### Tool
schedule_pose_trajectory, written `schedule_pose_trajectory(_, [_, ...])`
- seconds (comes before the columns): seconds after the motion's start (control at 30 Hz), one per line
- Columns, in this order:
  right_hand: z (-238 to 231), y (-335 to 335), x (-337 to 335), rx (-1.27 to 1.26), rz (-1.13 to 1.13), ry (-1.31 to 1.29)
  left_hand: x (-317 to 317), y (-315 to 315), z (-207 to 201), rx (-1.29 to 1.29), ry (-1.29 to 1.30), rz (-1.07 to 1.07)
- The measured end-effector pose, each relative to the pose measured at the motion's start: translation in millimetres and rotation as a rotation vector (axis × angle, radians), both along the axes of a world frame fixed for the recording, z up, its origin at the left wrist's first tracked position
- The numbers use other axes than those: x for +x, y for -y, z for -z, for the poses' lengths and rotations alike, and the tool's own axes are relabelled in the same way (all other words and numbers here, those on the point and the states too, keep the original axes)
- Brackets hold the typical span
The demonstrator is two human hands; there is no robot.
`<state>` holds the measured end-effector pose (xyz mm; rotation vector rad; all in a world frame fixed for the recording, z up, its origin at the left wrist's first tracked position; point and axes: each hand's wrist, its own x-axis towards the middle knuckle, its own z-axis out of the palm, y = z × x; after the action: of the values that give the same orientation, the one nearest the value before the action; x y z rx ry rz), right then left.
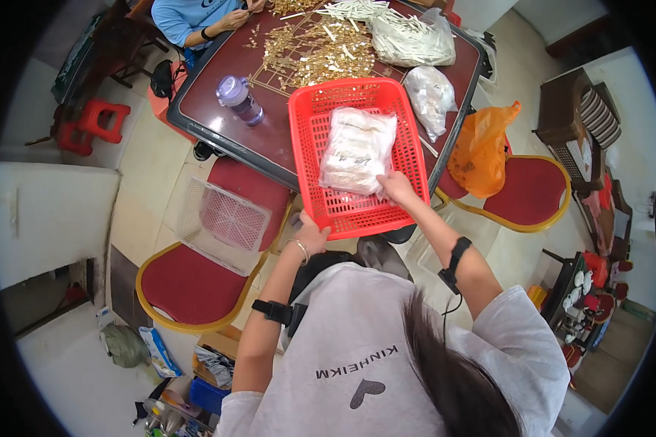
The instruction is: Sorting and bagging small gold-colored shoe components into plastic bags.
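Observation:
A red plastic basket (pixel 305 171) with slotted walls sits at the table's near edge, partly overhanging it. Inside lies a clear plastic bag (pixel 358 142) packed with pale pieces in rows, with dark handwriting on its front. My left hand (pixel 312 237) grips the basket's near left corner, fingers wrapped at the rim. With my right hand (pixel 396 189) I pinch the bag's near right corner inside the basket. The contents of the bag are too blurred to name.
Beyond the basket, the dark red table (pixel 270 142) bears gold-coloured small parts (pixel 317 54), a purple-lidded bottle (pixel 240 102) and bags of white strips (pixel 412 44). A co-worker's hands (pixel 233 18) are at the far left. Red chairs flank me; one holds a clear basket (pixel 222 222), another an orange bag (pixel 481 153).

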<state>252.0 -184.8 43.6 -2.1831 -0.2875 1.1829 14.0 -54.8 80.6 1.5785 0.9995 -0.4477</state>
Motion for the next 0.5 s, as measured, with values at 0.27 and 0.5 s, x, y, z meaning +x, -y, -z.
schedule_pose_trajectory(0.27, [-158, -82, -8, 0.423, 0.173, -0.317, -17, -43, 11, 0.148, -0.089, 0.375])
schedule_pose_trajectory(0.5, [-123, -63, 22, 0.282, 0.183, -0.593, 11, -45, -87, 0.957, 0.443, 0.219])
